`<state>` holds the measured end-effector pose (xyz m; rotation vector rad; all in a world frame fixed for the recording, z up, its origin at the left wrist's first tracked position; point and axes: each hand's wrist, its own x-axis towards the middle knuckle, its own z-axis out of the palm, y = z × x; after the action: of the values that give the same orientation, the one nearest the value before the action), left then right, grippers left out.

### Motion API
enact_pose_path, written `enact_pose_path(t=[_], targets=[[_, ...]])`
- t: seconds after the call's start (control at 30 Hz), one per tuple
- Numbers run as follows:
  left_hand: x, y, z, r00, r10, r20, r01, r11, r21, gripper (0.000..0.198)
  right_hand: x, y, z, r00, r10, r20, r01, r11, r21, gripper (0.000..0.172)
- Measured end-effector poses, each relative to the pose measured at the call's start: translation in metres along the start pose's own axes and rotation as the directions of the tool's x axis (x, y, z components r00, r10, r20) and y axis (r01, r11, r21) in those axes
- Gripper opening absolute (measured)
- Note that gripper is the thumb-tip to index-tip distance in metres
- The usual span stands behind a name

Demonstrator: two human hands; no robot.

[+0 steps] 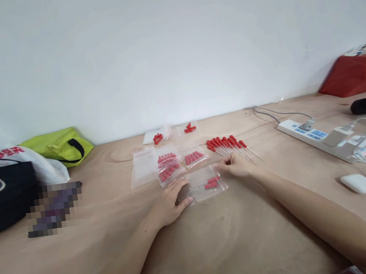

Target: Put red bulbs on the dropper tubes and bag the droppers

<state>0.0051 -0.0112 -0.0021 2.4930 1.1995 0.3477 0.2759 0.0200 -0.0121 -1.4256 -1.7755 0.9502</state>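
Note:
A clear zip bag [199, 193] with a few red rubber bulbs [211, 182] inside lies flat on the wooden table. My left hand [174, 199] rests at its left edge, thumb and fingers apart, holding nothing. At the bag's upper right edge is my right hand [235, 165], its fingers pressed together; what they hold, if anything, is hidden. Just beyond it lies a fan of several droppers with red bulbs [226, 142] and thin pale stems. Behind my left hand are filled bags of red bulbs [168, 165] and another filled bag [194, 157].
Farther back lie two loose piles of red bulbs [158, 138] [190, 128] on clear bags. A power strip [318, 139] with cables and a white case [359, 183] are right. Left are a black bag [5, 196] and a green bag [58, 146]. A red bag [353, 74] sits far right.

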Motion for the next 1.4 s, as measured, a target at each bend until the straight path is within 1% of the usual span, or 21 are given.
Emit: enact_pose_path(t=[0.03,0.1,0.17,0.23,0.3,0.4,0.57,0.63,0.67,0.73,0.77,0.83,0.9,0.93,0.97,1.03,1.07,1.13,1.2,1.27,1.4], targets=[[0.0,0.0,0.0,1.0,0.003,0.001,-0.003,1.0,0.003,0.041,0.006,0.002,-0.005,0.997,-0.007,-0.083,0.002,0.999,-0.051,0.034],[0.0,0.0,-0.001,1.0,0.018,0.005,-0.018,1.0,0.009,0.038,0.018,0.005,-0.01,0.972,-0.034,-0.233,-0.007,0.985,-0.174,0.023],[0.0,-0.001,-0.001,0.999,0.042,0.01,-0.042,0.999,0.017,0.036,0.027,0.004,-0.01,0.951,-0.066,-0.301,-0.037,0.945,-0.324,0.015],[0.0,-0.002,-0.001,0.998,0.056,0.008,-0.056,0.998,0.025,0.035,0.034,0.001,-0.005,0.95,-0.052,-0.308,-0.107,0.873,-0.476,0.018],[0.0,-0.003,0.0,0.998,0.061,0.003,-0.061,0.998,0.031,0.035,0.037,-0.003,0.002,0.952,0.0,-0.307,-0.191,0.782,-0.593,0.022],[0.001,-0.004,0.001,0.997,0.077,-0.012,-0.076,0.997,0.027,0.031,0.039,-0.009,0.01,0.949,0.062,-0.31,-0.267,0.68,-0.683,0.026],[0.001,-0.003,0.002,0.997,0.072,-0.016,-0.072,0.997,0.009,0.023,0.038,-0.016,0.019,0.953,0.087,-0.289,-0.28,0.609,-0.742,0.026],[0.0,-0.003,0.001,0.998,0.061,-0.006,-0.061,0.998,0.009,0.023,0.036,-0.018,0.02,0.953,0.08,-0.291,-0.278,0.604,-0.747,0.03],[0.0,-0.003,0.001,0.998,0.056,-0.001,-0.056,0.998,0.009,0.024,0.035,-0.018,0.02,0.952,0.066,-0.3,-0.276,0.612,-0.741,0.035],[0.0,-0.002,0.001,0.999,0.05,0.006,-0.05,0.999,0.009,0.026,0.03,-0.016,0.017,0.948,0.001,-0.32,-0.24,0.661,-0.711,0.047],[0.0,-0.001,0.0,0.999,0.049,0.006,-0.049,0.999,0.008,0.027,0.027,-0.013,0.014,0.946,-0.054,-0.319,-0.193,0.699,-0.688,0.053],[0.0,0.0,0.0,0.999,0.051,0.0,-0.051,0.999,0.004,0.029,0.02,-0.004,0.008,0.937,-0.173,-0.304,-0.053,0.789,-0.612,0.06],[0.0,0.0,-0.001,0.999,0.052,-0.005,-0.052,0.999,0.002,0.03,0.012,0.006,0.003,0.908,-0.252,-0.334,0.063,0.871,-0.488,0.063],[0.0,0.0,-0.001,0.999,0.05,-0.006,-0.05,0.999,0.002,0.03,0.009,0.01,0.001,0.889,-0.254,-0.381,0.087,0.911,-0.404,0.064],[0.0,0.0,-0.001,0.999,0.047,-0.006,-0.047,0.999,0.002,0.031,0.006,0.014,0.0,0.868,-0.224,-0.442,0.092,0.949,-0.3,0.064],[0.0,0.0,-0.001,0.999,0.042,-0.006,-0.042,0.999,0.001,0.033,0.001,0.019,0.0,0.83,-0.097,-0.549,0.081,0.995,-0.053,0.064],[0.0,-0.001,-0.001,0.999,0.04,-0.007,-0.04,0.999,0.001,0.033,-0.001,0.019,0.001,0.818,-0.023,-0.574,0.079,0.994,0.073,0.064],[0.0,-0.001,0.0,0.999,0.039,-0.011,-0.039,0.999,-0.001,0.034,-0.002,0.017,0.005,0.816,0.097,-0.569,0.07,0.962,0.265,0.062],[0.0,-0.001,0.0,0.999,0.036,-0.01,-0.036,0.999,-0.003,0.034,-0.002,0.013,0.009,0.83,0.171,-0.531,0.037,0.933,0.358,0.059],[-0.001,-0.001,-0.001,0.999,0.033,-0.006,-0.033,0.999,-0.005,0.034,-0.003,0.008,0.013,0.843,0.225,-0.489,-0.01,0.915,0.403,0.058],[0.0,0.0,-0.001,0.999,0.037,-0.017,-0.037,0.999,-0.004,0.034,-0.004,0.001,0.02,0.857,0.289,-0.427,-0.054,0.874,0.484,0.056]])
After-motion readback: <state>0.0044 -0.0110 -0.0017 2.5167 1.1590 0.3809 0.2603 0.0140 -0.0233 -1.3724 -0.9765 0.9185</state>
